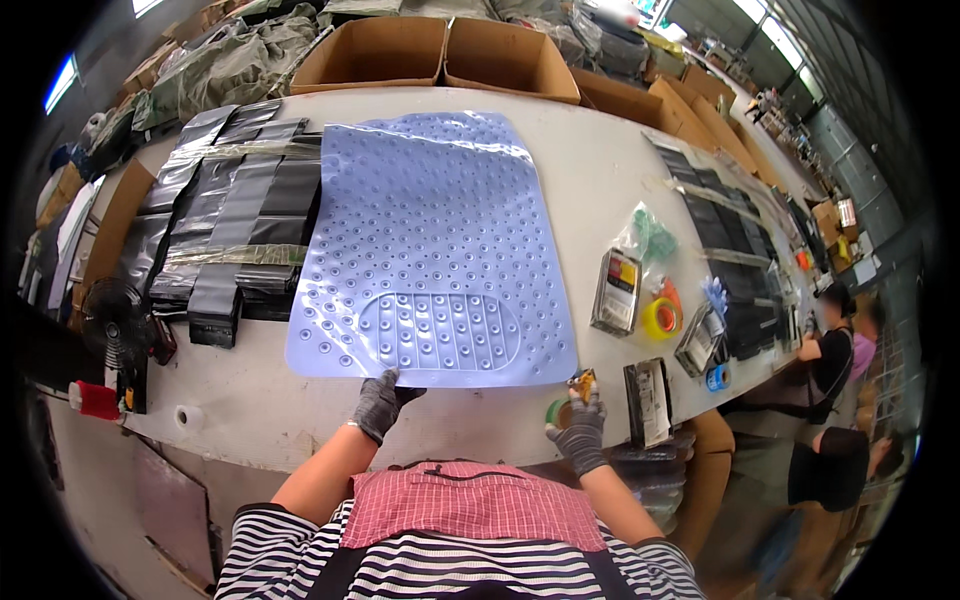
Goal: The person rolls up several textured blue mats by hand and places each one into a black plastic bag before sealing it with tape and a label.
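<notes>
A light blue plastic bath mat (440,230) covered in small suction cups lies in front of me, its far end slightly rippled. My left hand (383,402), in a grey glove, is closed on the mat's near edge, left of its middle. Off the mat's near right corner is my right hand (580,425), gloved too. Its fingers are closed on a small yellow-and-dark tool (581,382) whose exact kind I cannot make out. Beside that hand's thumb is a roll of green tape (558,411), partly covered by the hand.
Stacks of black plastic bags (240,200) lie left, and more black bags (728,240) right. Open cardboard boxes (370,55) line the far edge. Small boxes (616,292), yellow tape (661,318) and blue tape (718,377) sit right. A black fan (115,320) stands left; co-workers (835,350) are at right.
</notes>
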{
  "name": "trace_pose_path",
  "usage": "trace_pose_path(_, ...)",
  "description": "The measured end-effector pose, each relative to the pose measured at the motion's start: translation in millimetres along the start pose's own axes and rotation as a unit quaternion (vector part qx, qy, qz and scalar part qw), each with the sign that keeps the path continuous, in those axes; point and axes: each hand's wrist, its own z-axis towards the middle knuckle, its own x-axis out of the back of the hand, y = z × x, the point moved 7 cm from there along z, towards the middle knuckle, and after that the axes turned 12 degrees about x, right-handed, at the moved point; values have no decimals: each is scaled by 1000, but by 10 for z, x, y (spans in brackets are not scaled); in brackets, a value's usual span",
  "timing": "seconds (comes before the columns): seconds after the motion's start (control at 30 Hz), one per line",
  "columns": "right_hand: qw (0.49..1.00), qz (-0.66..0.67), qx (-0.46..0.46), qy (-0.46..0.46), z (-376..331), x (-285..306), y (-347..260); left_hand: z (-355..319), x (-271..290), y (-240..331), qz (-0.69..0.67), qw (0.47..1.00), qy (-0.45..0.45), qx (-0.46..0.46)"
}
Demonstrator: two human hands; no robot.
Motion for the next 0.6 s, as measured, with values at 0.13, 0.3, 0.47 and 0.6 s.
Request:
trace_pose_path(0.13, 997, -50, -46, -44, -92, 150, 278, -517, 64, -255, 72, 997, -1, -22)
trace_pose_path(0.3, 957, 62, 237, 157, -156, 228, -188, -363, 414, -599, -29, 974, -56, 217)
trace_pose_path(0.47, 924, -9, 333, 190, 345, 437, -985, -284, -324, 102, -69, 986, -131, 83)
trace_pose_path(0.6, 954, 24, 291, 70, 1429, 412, -986, -199, -641, 494, 344, 919, -10, -192)
